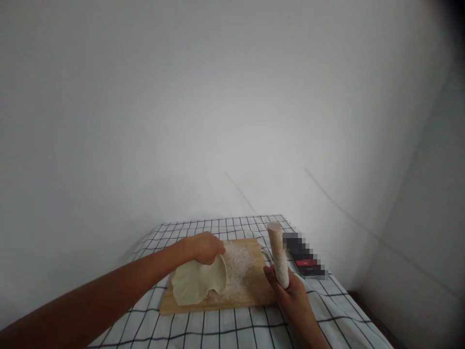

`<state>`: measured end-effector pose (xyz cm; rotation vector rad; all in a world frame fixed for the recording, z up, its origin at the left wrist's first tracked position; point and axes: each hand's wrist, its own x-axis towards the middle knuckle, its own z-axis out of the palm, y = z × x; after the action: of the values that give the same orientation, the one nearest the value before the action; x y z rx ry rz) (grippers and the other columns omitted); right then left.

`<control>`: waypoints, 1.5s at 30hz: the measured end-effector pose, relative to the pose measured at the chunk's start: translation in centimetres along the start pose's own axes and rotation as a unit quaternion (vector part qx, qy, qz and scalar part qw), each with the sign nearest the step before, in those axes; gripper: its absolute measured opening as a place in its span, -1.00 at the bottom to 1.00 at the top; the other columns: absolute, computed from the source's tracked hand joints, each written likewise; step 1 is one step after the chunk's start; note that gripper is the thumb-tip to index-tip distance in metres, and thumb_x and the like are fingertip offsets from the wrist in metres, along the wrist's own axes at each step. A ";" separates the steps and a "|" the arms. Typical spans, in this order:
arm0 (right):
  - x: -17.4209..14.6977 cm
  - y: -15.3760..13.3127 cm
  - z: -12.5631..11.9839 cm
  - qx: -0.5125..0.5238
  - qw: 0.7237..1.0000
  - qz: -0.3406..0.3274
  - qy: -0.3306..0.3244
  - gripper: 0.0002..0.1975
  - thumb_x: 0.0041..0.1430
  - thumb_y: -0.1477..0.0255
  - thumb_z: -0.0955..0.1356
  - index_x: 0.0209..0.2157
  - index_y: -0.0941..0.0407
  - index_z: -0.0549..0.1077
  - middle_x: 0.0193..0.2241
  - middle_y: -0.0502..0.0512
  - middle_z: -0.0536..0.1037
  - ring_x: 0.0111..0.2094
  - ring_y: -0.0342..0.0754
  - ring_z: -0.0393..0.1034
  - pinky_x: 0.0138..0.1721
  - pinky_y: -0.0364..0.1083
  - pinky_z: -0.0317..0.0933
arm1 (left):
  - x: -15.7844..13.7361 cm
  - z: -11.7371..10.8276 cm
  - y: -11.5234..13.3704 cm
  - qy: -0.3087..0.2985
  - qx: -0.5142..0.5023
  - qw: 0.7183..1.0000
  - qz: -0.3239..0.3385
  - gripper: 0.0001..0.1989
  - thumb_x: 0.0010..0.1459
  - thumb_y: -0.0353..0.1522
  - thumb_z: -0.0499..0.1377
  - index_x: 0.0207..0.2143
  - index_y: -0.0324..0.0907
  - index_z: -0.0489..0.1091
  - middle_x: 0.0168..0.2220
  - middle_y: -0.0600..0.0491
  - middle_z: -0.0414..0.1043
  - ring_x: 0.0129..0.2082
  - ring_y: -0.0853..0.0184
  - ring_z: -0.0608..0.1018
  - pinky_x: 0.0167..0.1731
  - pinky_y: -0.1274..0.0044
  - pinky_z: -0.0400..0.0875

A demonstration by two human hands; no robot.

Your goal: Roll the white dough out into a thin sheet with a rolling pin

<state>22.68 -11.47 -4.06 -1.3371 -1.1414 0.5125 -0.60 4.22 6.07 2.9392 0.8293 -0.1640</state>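
A thin, pale sheet of dough (198, 282) lies over the left part of a wooden board (254, 296). My left hand (208, 248) is closed on the dough's far edge, and the dough's right side curls up off the board. White flour (238, 261) is spread on the bare wood to the right. My right hand (292, 295) grips a floury rolling pin (278, 252) near its lower end, at the board's right edge. The pin points upward and away from me, apart from the dough.
A white tablecloth (218, 329) with a black grid covers the table. Right of the board lies a dark, phone-like device (307, 264), partly blurred out. A pale wall (218, 121) rises behind the table, and another stands at the right.
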 end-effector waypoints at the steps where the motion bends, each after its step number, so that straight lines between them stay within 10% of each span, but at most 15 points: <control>1: 0.0 0.1 0.0 -0.002 1.000 0.002 -0.006 -0.45 0.14 -0.14 0.36 -0.45 0.11 0.47 -0.54 0.05 0.47 -0.45 0.02 0.35 -0.45 -0.09 0.23 | 0.6 0.1 -0.3 0.014 -0.024 1.000 -0.009 -0.76 -0.14 -0.54 0.22 -0.41 -0.07 0.54 -0.33 0.01 0.63 -0.28 0.07 0.64 -0.20 0.35 0.46; 10: 0.3 1.4 -0.7 -0.012 0.999 0.010 -0.039 -0.48 0.15 -0.12 0.37 -0.43 0.09 0.51 -0.54 0.06 0.49 -0.48 0.04 0.37 -0.49 -0.08 0.25 | 0.2 3.8 -0.3 0.299 -0.200 0.916 -0.177 -0.50 0.43 -0.20 -0.15 0.28 -0.15 0.27 0.31 -0.15 0.33 0.34 0.10 0.31 0.34 0.23 0.11; 15: 0.1 1.0 -0.6 -0.015 0.999 0.022 -0.045 -0.48 0.15 -0.12 0.37 -0.43 0.09 0.51 -0.54 0.06 0.48 -0.47 0.03 0.35 -0.48 -0.08 0.24 | -3.6 8.1 1.2 0.191 -0.187 0.955 -0.132 -0.35 0.32 -0.08 0.13 0.38 -0.09 0.15 0.43 -0.14 0.12 0.44 0.05 0.15 0.41 0.14 -0.13; 27: 0.3 2.0 -1.0 -0.065 0.997 0.031 -0.042 -0.42 0.07 -0.18 0.38 -0.41 0.11 0.54 -0.52 0.07 0.51 -0.45 0.02 0.36 -0.47 -0.09 0.26 | -7.7 8.0 0.6 0.162 -0.203 0.954 -0.148 -0.26 0.25 0.01 0.21 0.38 -0.04 0.18 0.44 -0.12 0.09 0.45 0.00 0.11 0.41 0.09 -0.12; 36: 0.2 2.6 -1.2 -0.086 0.994 0.029 -0.059 -0.43 0.07 -0.14 0.41 -0.41 0.14 0.56 -0.52 0.07 0.50 -0.45 0.03 0.35 -0.46 -0.08 0.25 | -3.0 9.3 7.3 0.249 -0.045 0.963 -0.091 -0.45 0.45 -0.16 -0.06 0.40 -0.15 0.13 0.46 -0.12 0.03 0.49 0.02 -0.03 0.43 0.00 -0.18; 45: 0.6 1.9 -1.1 -0.122 0.990 0.045 -0.058 -0.39 0.03 -0.18 0.38 -0.40 0.15 0.55 -0.52 0.07 0.51 -0.42 0.06 0.39 -0.44 -0.08 0.25 | -8.4 7.2 11.6 0.136 -0.216 0.966 0.050 -0.39 0.43 -0.05 -0.02 0.43 -0.04 0.09 0.43 -0.07 0.13 0.43 0.13 0.18 0.43 0.19 -0.01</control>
<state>24.41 -11.05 -5.44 -1.5919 -1.2756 0.5343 -2.22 -10.75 0.57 2.6066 0.6393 0.3857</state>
